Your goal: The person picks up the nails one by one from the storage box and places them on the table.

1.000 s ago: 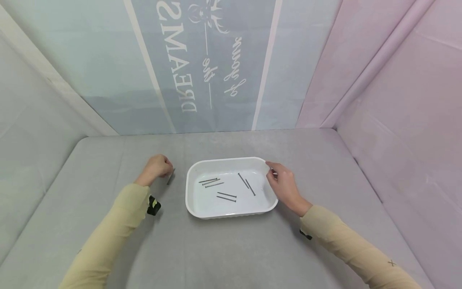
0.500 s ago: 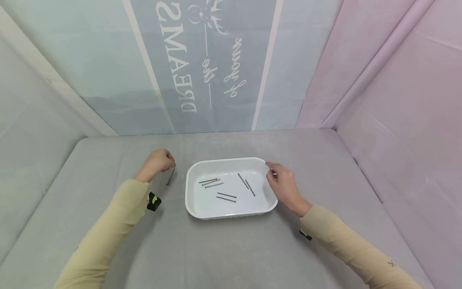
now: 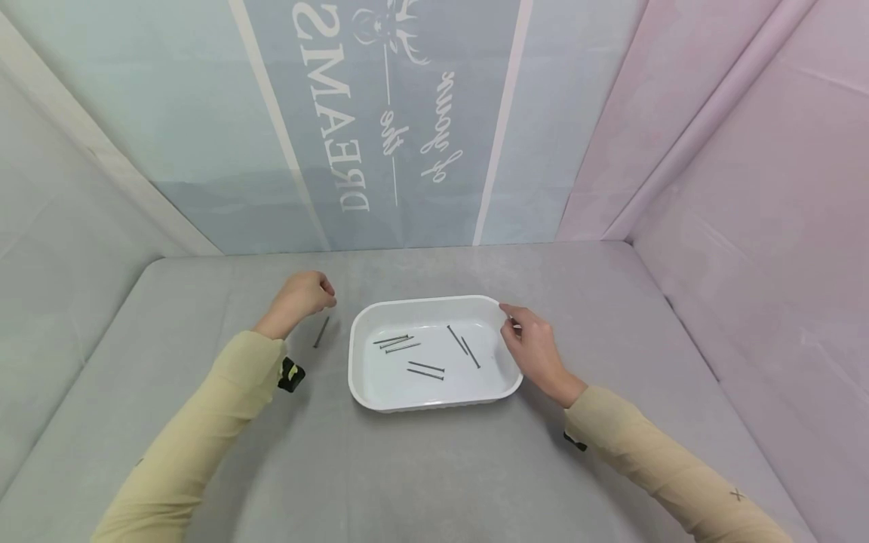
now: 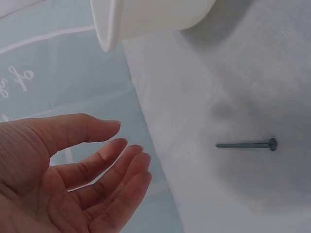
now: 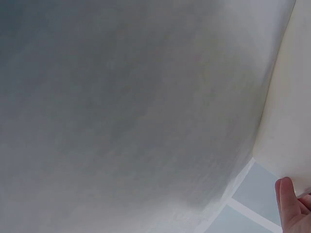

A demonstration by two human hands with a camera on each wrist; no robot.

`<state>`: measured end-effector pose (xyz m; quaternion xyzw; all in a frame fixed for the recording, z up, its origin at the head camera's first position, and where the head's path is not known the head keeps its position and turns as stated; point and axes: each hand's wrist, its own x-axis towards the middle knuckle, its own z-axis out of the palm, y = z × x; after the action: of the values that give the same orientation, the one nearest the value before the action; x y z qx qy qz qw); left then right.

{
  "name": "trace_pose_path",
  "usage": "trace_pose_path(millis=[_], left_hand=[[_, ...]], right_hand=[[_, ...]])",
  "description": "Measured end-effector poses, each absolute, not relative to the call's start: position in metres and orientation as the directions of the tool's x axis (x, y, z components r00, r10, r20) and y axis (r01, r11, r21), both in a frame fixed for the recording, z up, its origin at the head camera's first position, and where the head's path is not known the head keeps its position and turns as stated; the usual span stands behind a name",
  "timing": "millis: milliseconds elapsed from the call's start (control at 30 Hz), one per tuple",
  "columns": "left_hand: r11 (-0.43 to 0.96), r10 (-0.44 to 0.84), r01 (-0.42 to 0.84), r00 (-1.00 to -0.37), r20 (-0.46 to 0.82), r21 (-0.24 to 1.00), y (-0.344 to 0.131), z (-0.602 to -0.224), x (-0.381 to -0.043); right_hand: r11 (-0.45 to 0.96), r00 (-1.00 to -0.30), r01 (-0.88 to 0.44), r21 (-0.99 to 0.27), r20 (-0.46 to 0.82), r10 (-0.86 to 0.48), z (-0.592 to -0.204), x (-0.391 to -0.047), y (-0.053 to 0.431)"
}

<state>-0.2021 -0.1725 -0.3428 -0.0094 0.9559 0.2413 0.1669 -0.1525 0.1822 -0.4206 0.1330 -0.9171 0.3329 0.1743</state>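
Observation:
A grey nail [image 3: 322, 332] lies on the table left of the white tray [image 3: 380, 385], its head toward the front. Just beyond the nail's tip hovers my left hand [image 3: 302, 296], holding nothing. The left wrist view shows that hand [image 4: 92, 170] with thumb and fingertips apart, fingers loosely bent, and the nail [image 4: 246, 145] off to the right. My right hand [image 3: 536, 347] pinches the tray's right rim near its far corner. Only some of its fingers [image 5: 287, 196] show in the right wrist view, at the tray wall [image 5: 286, 107].
Inside the tray several nails [image 3: 426, 374] lie scattered in small groups at left, front and right. A grey cloth covers the table [image 3: 434, 475]. Behind stands a printed fabric wall [image 3: 414, 219], with pale fabric walls at both sides.
My left hand has let go of the nail and moved up and slightly right, leaving it on the table. The right hand and tray have stayed put.

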Motion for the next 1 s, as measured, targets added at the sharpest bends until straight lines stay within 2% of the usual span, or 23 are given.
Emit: trace_pose_path(millis=[1000], left_hand=[[0.937,0.155,0.081,-0.968,-0.198,0.341,-0.136,-0.323,-0.199]], right_hand=[[0.745,-0.900,-0.368,-0.557,0.415,-0.134,-0.422,-0.152,0.182]])
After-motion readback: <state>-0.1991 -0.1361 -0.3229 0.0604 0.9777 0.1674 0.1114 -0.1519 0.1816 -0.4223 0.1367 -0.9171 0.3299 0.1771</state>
